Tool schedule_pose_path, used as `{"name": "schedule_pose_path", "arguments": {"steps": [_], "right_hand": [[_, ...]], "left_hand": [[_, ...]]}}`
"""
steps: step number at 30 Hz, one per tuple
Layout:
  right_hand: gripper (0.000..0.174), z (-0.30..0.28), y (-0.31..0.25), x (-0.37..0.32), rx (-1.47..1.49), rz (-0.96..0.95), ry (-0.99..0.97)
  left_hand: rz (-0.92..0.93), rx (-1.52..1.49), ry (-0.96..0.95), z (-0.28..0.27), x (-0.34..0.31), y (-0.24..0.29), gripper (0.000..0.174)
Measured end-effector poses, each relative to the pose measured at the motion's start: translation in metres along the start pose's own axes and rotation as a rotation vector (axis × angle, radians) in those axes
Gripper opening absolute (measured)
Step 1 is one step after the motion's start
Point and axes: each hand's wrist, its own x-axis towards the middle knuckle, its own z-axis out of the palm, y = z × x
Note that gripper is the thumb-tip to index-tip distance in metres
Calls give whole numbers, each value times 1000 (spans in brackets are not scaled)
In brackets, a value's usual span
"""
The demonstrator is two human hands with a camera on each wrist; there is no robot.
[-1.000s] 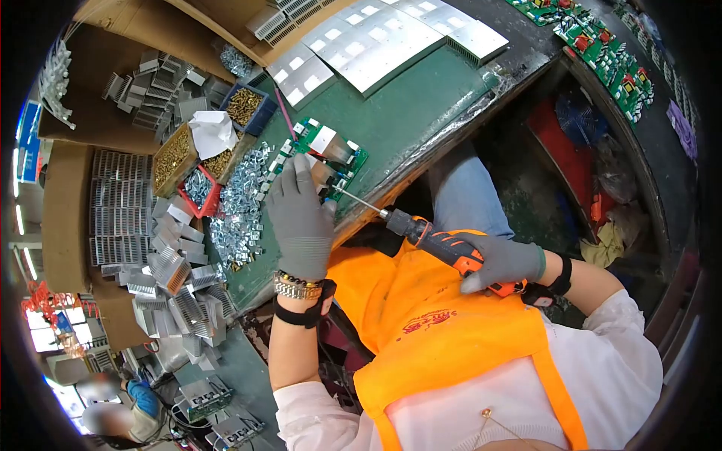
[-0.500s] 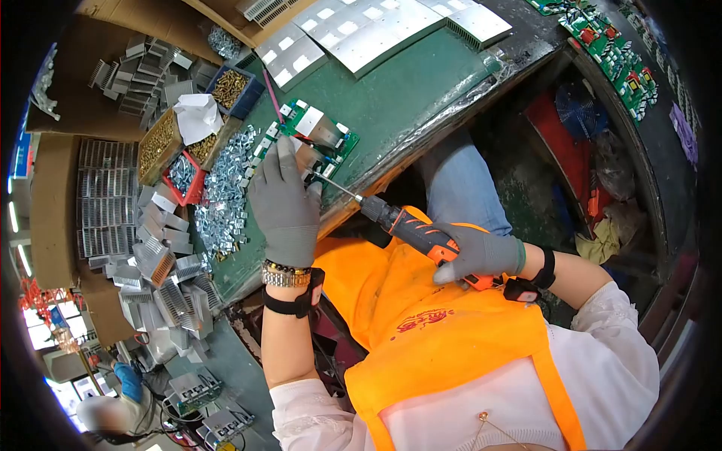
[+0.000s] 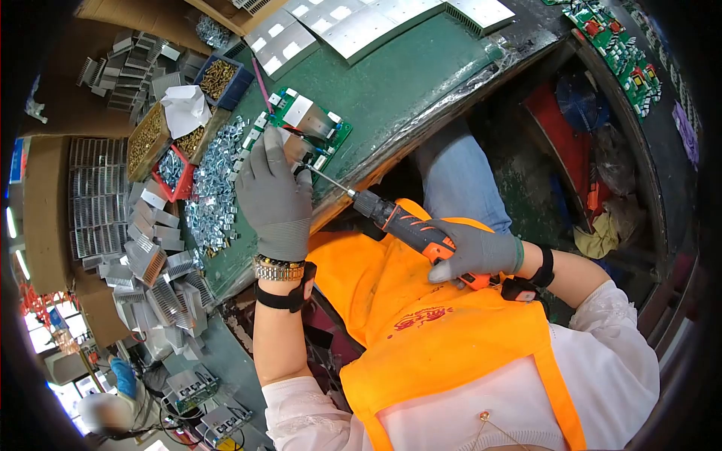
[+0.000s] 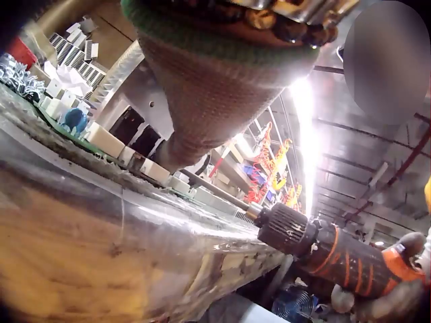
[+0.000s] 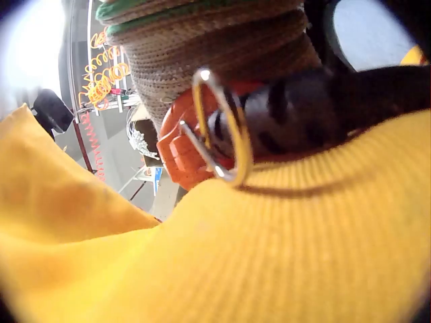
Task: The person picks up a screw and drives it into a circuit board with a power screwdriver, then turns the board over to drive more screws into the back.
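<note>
The gloved left hand [image 3: 274,197] rests with mostly straight fingers at the near-left part of a green circuit board [image 3: 342,140], which carries silver metal blocks [image 3: 307,114]. In the left wrist view, the left hand [image 4: 205,94] reaches down to the board's components. The gloved right hand [image 3: 483,252] grips a black and orange electric screwdriver [image 3: 403,225]. Its long bit points at the board beside the left thumb; the tip's exact contact is hidden. In the right wrist view, the right glove [image 5: 215,57] is above the tool's orange part [image 5: 183,145].
Loose metal clips [image 3: 213,199] lie left of the board, beside a red tray [image 3: 186,174] and a blue screw bin [image 3: 239,84]. Heatsinks [image 3: 147,259] are piled farther left. Flat metal plates [image 3: 368,31] lie behind. An orange apron [image 3: 444,331] is below the table edge.
The head view has shifted, and the board, both hands and the screwdriver now appear farther left in it. The left hand stays at the board; the right hand keeps its grip on the screwdriver.
</note>
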Motion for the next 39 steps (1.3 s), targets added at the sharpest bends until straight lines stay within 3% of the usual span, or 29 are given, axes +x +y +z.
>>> {"name": "schedule_pose_path", "arguments": {"steps": [9,39], "right_hand": [[57,6,-3,-3,264,24,-164],[53,8,3,1,204,9,-152]], "left_hand": [[1,9,-11,1,0,0,74],[20,40,-64,-1,1,-4,78]]}}
